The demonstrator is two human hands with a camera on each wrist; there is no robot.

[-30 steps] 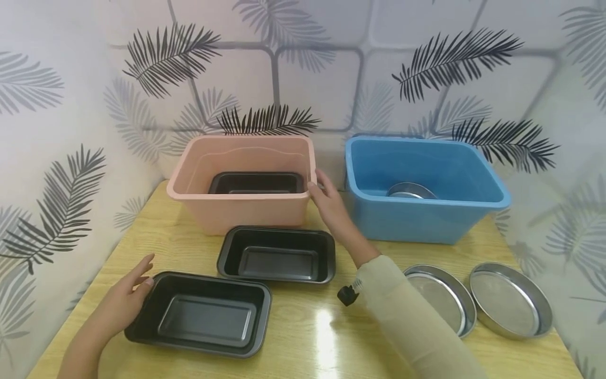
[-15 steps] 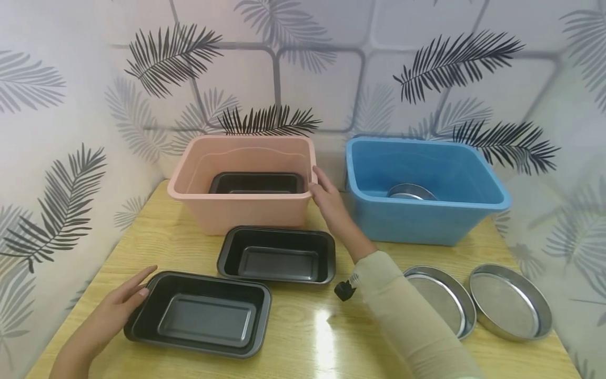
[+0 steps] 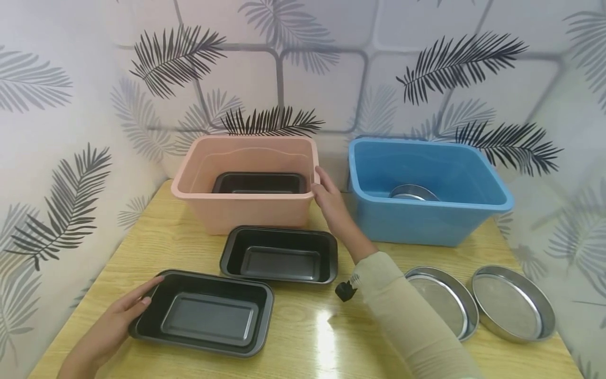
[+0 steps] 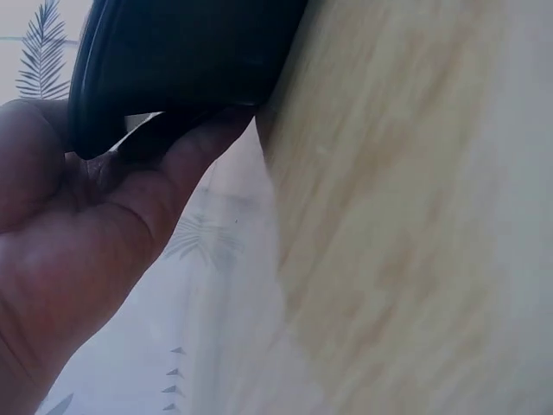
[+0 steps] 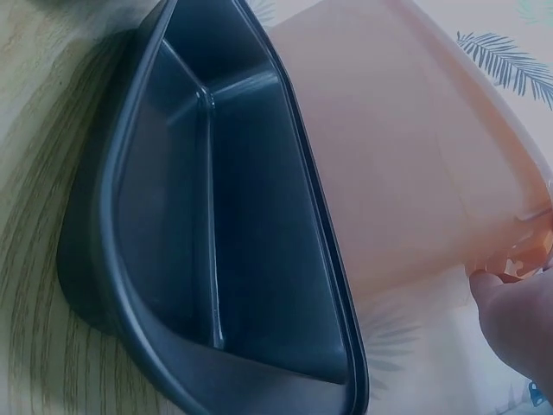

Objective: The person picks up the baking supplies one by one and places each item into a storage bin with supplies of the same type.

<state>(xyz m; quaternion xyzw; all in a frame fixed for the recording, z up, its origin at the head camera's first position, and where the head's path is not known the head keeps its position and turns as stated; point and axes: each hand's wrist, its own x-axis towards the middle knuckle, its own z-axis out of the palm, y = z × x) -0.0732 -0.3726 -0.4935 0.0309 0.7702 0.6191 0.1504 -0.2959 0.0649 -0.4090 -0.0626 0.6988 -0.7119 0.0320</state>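
Observation:
My left hand (image 3: 113, 321) grips the left end of a dark loaf pan (image 3: 208, 318) at the front left. In the left wrist view that hand (image 4: 104, 207) has the pan's rim (image 4: 86, 86) between thumb and fingers. At the right end of the pink bin (image 3: 251, 210), my right hand (image 3: 331, 202) holds the rim by its front corner; the right wrist view shows its thumb (image 5: 497, 298) against the bin, other fingers mostly hidden. A second loaf pan (image 3: 281, 260) lies in front of the bin, and another dark loaf pan (image 3: 260, 181) is inside it.
On the right stands a blue bin (image 3: 426, 221) with a round metal pan (image 3: 412, 192) in it. Two round metal pans (image 3: 437, 295), (image 3: 513, 302) rest on the wooden table (image 3: 303, 342) before it. A patterned wall rises behind.
My left hand has moved slightly right and closed onto the rim of the front loaf pan. The right hand stays at the pink bin's rim. The view has shifted slightly.

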